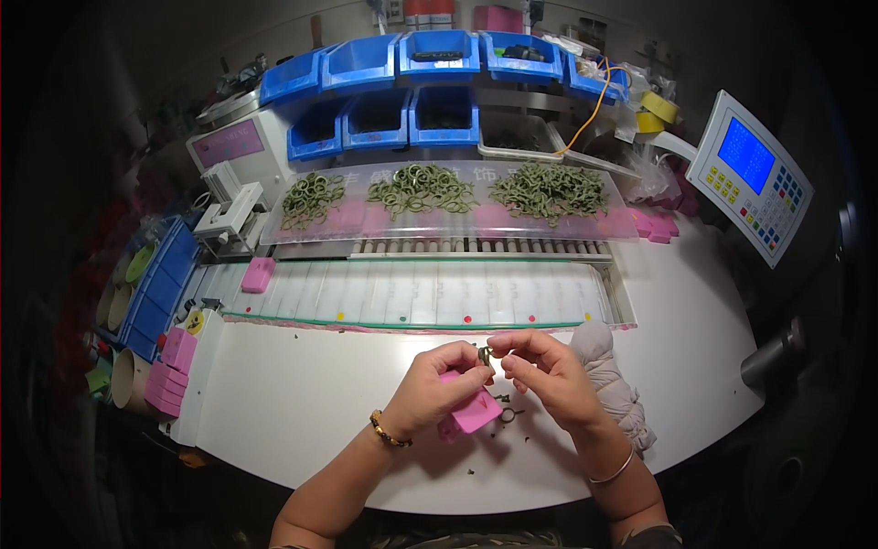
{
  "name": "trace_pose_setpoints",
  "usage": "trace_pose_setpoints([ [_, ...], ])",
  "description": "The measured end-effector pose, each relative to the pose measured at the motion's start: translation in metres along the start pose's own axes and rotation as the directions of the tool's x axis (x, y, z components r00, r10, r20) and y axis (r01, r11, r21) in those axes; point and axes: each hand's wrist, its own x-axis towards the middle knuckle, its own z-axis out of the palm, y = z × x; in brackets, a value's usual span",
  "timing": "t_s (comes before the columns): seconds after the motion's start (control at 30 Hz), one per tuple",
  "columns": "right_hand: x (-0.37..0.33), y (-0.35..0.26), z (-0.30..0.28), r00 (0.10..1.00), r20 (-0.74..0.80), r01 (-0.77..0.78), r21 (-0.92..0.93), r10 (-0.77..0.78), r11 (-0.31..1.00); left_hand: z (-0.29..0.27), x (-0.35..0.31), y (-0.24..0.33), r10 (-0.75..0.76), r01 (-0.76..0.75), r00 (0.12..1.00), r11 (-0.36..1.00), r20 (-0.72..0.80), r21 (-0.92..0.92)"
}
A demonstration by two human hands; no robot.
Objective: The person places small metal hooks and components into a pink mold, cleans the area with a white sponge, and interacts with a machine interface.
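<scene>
A pink rubber-like block (476,412) is in my left hand (428,389), whose fingers are wrapped round it. At the tips of its thumb and forefinger stands a small dark green ring-shaped piece (485,356). My right hand (553,377) is close beside that piece. Its fingers are half curled, with thumb and forefinger tips apart, and the forefinger is at or touching the piece's top. Beneath the hands, a loose green ring (508,414) lies on the white table (320,403) with several small dark bits. My left hand hides part of the block.
Three heaps of green rings (421,189) lie on a clear tray (384,233) behind a row of white plates (439,295). A grey cloth (613,384) rests beside my right forearm. Pink blocks (170,380) are stacked at left. A control panel (754,174) stands at right; blue bins (439,53) line the back.
</scene>
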Motion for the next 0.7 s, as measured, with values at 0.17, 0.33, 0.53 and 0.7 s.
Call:
trace_pose_setpoints([
  [0.17, 0.001, 0.0, 0.0, 0.999, -0.04, 0.033, -0.023, -0.034, 0.999, 0.003, 0.0, -0.002, 0.084, -0.073, 0.992, 0.99, -0.092, 0.119],
  [0.33, 0.001, 0.001, 0.001, 0.998, -0.028, 0.05, -0.024, -0.051, 0.998, 0.008, -0.001, 0.0, 0.146, -0.102, 0.973, 0.967, -0.179, 0.234],
  [0.53, 0.001, 0.004, 0.003, 0.995, -0.076, 0.059, 0.021, -0.057, 0.998, 0.009, 0.002, -0.009, 0.381, -0.245, 0.912, 0.804, -0.153, 0.542],
  [0.7, 0.009, 0.002, -0.001, 0.979, -0.161, 0.112, -0.079, -0.124, 0.991, 0.014, 0.001, -0.008, 0.441, -0.293, 0.884, 0.781, -0.154, 0.551],
])
